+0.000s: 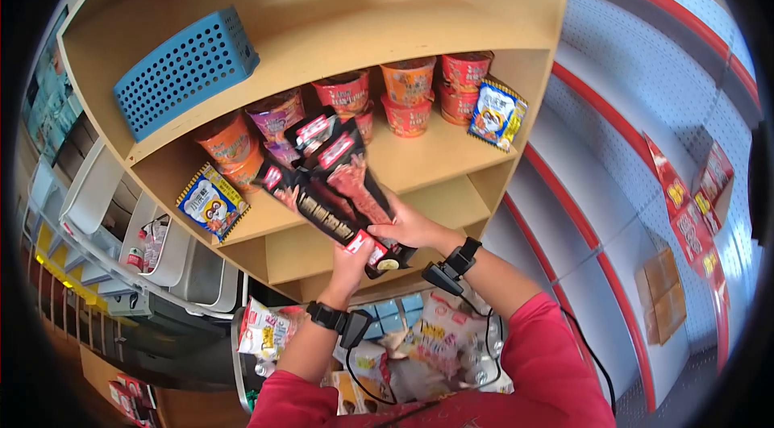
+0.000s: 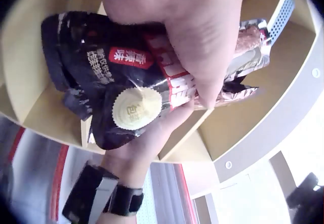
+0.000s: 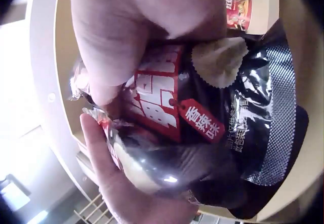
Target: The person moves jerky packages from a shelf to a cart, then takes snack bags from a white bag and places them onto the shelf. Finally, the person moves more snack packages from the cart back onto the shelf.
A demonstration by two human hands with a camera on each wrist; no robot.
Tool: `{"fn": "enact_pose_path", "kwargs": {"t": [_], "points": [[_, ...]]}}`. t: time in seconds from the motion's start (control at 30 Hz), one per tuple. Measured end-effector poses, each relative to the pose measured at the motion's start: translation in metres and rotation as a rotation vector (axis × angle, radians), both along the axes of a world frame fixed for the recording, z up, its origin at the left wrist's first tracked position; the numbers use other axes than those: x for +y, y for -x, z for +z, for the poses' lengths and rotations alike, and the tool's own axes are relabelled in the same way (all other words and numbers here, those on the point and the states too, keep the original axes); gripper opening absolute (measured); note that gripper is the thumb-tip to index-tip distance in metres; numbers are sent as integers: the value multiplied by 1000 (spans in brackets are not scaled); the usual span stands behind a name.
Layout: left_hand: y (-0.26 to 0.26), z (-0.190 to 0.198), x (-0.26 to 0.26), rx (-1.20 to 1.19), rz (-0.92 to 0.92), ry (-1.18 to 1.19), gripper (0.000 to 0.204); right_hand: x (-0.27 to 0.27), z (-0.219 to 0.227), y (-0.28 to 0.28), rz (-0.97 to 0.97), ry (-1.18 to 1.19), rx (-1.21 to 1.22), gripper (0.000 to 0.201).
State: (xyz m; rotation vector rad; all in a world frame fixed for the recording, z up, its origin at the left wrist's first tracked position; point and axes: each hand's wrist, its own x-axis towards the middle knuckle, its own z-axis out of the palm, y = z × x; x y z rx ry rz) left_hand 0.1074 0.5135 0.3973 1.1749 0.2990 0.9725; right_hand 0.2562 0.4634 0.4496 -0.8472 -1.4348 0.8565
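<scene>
Both hands hold several black snack bags (image 1: pixel 322 214) with red and white labels, fanned out in front of the wooden shelf. The left hand (image 1: pixel 352 261) grips the bags by their lower end. Close beside it, the right hand (image 1: pixel 409 228) grips them with its thumb across the front. In the left wrist view, a black bag (image 2: pixel 96 57) shows a cream round seal and a red tag. From the right wrist, the black wrapper (image 3: pixel 202 155) looks crinkled and shiny, with fingers of both hands around it. The bags' far ends overlap the noodle cups in the head view.
Instant noodle cups (image 1: pixel 409 81) stand in stacks along the middle shelf (image 1: pixel 435 150), flanked by blue snack bags (image 1: pixel 213 201). A blue perforated basket (image 1: pixel 189 69) sits on the upper shelf. Below the arms is a cart holding snack packs (image 1: pixel 439 339). White racks with red edges (image 1: pixel 613 267) stand to the right.
</scene>
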Motion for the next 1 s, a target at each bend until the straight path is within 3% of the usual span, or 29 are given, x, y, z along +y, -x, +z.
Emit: {"fn": "enact_pose_path", "kwargs": {"t": [0.03, 0.07, 0.13, 0.2, 0.27, 0.33, 0.37, 0.4, 0.53, 0.67, 0.73, 0.87, 0.93, 1.0], "points": [[15, -8, -12, 10, 21, -15, 46, -20, 11, 17, 18, 137, 50, 88], [32, -18, -24, 64, 31, 7, 45, -19, -10, 23, 72, 96, -2, 98], [54, -33, -43, 47, 114, 88, 40, -53, 16, 56, 75, 33, -166, 112], [77, -20, -71, 65, 68, 74, 43, -78, 8, 79, -36, 113, -273, 126], [94, -30, -81, 149, 38, -54, 48, -103, 10, 94, -92, 170, -430, 126], [107, -20, -92, 296, 21, -108, 55, -123, 15, 105, -110, 228, -366, 125], [110, 0, -104, 336, -82, -94, 60, -131, 18, 109, -122, 255, -335, 124], [103, -14, -99, 257, -77, 19, 60, -139, 18, 112, -172, 255, -284, 123], [86, 32, -129, 279, -233, -122, 54, -184, 23, 116, -325, 263, -43, 111], [52, 49, -163, 274, -319, -407, 53, -242, 30, 109, -439, 252, 200, 109], [40, 80, -195, 273, -448, -423, 54, -282, 46, 107, -477, 231, 307, 105], [-8, 94, -267, 187, -748, -442, 52, -369, 48, 87, -730, 42, 341, 97], [-39, 100, -310, 148, -764, -618, 53, -421, 51, 76, -879, 58, 365, 91], [-68, 112, -361, 154, -799, -631, 49, -469, 54, 63, -1075, -8, 349, 80]]}}
